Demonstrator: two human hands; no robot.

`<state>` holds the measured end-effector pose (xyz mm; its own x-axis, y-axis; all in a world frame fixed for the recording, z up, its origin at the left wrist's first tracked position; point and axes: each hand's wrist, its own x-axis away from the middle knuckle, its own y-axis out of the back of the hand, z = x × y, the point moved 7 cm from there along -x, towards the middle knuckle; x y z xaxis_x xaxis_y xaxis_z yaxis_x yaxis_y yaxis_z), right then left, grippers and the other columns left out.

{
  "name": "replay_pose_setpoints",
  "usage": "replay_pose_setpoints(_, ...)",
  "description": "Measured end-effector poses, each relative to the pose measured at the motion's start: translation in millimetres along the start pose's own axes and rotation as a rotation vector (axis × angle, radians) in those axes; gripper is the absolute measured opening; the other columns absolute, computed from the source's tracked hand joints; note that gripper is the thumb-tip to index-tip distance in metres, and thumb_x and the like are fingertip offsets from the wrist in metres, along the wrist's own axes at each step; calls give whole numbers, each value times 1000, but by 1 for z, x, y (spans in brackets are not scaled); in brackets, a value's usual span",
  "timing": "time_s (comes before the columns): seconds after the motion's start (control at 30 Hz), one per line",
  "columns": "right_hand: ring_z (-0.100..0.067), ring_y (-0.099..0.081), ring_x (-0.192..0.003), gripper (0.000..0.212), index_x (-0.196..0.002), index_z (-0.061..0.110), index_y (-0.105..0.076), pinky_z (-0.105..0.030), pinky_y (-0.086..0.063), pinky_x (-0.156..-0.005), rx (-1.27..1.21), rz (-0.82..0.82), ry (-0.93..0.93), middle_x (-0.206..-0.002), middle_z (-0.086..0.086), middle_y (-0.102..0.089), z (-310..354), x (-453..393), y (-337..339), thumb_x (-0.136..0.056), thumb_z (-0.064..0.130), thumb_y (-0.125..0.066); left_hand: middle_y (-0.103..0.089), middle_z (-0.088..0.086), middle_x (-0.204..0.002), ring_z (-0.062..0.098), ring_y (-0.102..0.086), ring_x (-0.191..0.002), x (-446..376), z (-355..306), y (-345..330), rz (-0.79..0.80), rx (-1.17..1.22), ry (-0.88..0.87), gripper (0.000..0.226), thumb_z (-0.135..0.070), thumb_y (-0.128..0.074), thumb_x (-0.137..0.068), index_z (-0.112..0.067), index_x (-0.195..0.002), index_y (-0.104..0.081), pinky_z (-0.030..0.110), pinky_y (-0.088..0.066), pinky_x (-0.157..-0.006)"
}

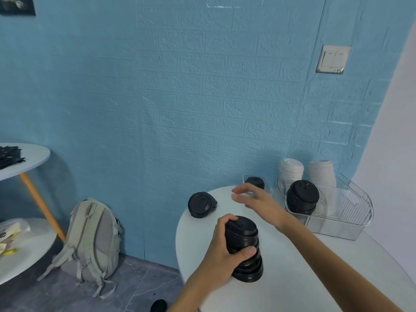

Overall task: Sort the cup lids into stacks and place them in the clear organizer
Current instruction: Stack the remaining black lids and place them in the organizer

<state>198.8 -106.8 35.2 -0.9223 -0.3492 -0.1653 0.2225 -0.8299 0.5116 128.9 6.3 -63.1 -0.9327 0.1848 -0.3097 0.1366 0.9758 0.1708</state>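
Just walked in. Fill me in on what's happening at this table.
A person is sorting black cup lids. Their left hand grips a tall stack of black lids standing on the white table. Their right hand reaches, fingers spread, toward the far edge, holding nothing. A few loose lids lie near the table's left rim. Another black stack already sits in the clear organizer, beside white lid stacks.

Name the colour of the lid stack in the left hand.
Black, seen clearly in the head view: lid stack, left hand.
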Motion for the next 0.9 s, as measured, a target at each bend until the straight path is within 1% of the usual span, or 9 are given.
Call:
replay_pose_setpoints(0.07, -14, -57, -122, 44, -126, 34, -61, -23, -44, -95, 135, 46, 11, -139, 10, -52, 8, -28, -13, -87, 50, -74, -56, -6, -134, 13, -57, -124, 0, 1, 0, 1, 0, -2, 73, -36, -84, -80, -46, -136, -36, 43, -45, -112)
replay_pose_setpoints(0.2, -19, -30, -148, 68, -148, 39, -46, -35, -28, -119, 392, 264, 22, -159, 1, -30, 11, -76, -52, -87, 52, -74, -54, -8, -137, 12, -54, -128, 0, 3, 1, -3, 5, -2, 73, -38, -84, -79, -50, -133, -37, 41, -44, -114)
replay_pose_setpoints(0.33, -25, -15, -154, 86, -152, 48, -35, -51, -19, -124, 582, 352, 26, -167, 1, -15, 0, -111, -82, -78, 64, -76, -53, -10, -137, 10, -54, -127, 0, 0, 0, 16, 2, -8, 71, -37, -84, -79, -52, -131, -37, 37, -44, -113)
replay_pose_setpoints(0.47, -27, -4, -156, 95, -154, 49, -27, -55, -12, -125, 660, 395, -1, -170, 0, -9, -12, -131, -95, -74, 70, -75, -50, -13, -139, 9, -52, -130, -1, 0, 0, 17, 2, -6, 74, -38, -84, -79, -53, -133, -35, 36, -43, -114)
replay_pose_setpoints(0.57, -28, -9, -155, 95, -154, 46, -31, -53, -15, -125, 705, 413, -28, -168, -1, -13, -27, -138, -98, -74, 69, -76, -50, -12, -140, 8, -52, -130, -2, 0, 1, 10, -10, -21, 74, -41, -84, -78, -55, -132, -35, 34, -42, -114)
replay_pose_setpoints(0.63, -27, -26, -149, 88, -150, 41, -40, -46, -25, -123, 700, 419, -31, -162, -2, -26, -36, -139, -98, -75, 65, -78, -50, -11, -140, 8, -52, -130, -3, -2, 2, 7, -13, -33, 73, -40, -84, -78, -54, -131, -36, 33, -41, -115)
replay_pose_setpoints(0.73, -23, -53, -127, 88, -139, 33, -52, -38, -46, -108, 607, 400, -37, -139, 0, -52, -43, -134, -91, -63, 65, -82, -50, -10, -140, 8, -53, -129, -3, -2, 2, 7, -14, -38, 74, -37, -84, -79, -54, -132, -36, 32, -41, -114)
replay_pose_setpoints(0.8, -20, -58, -118, 80, -135, 30, -55, -34, -49, -101, 578, 380, -43, -130, 3, -58, -50, -127, -81, -66, 57, -85, -49, -9, -140, 10, -53, -129, -3, -1, 2, 5, -10, -37, 74, -36, -84, -80, -54, -133, -36, 34, -42, -114)
replay_pose_setpoints(0.9, -18, -57, -116, 71, -132, 32, -55, -34, -48, -102, 580, 356, -27, -129, 4, -58, -61, -110, -61, -69, 50, -84, -48, -12, -140, 8, -53, -129, -2, -1, 1, 16, -6, -29, 74, -35, -83, -80, -57, -132, -35, 34, -42, -114)
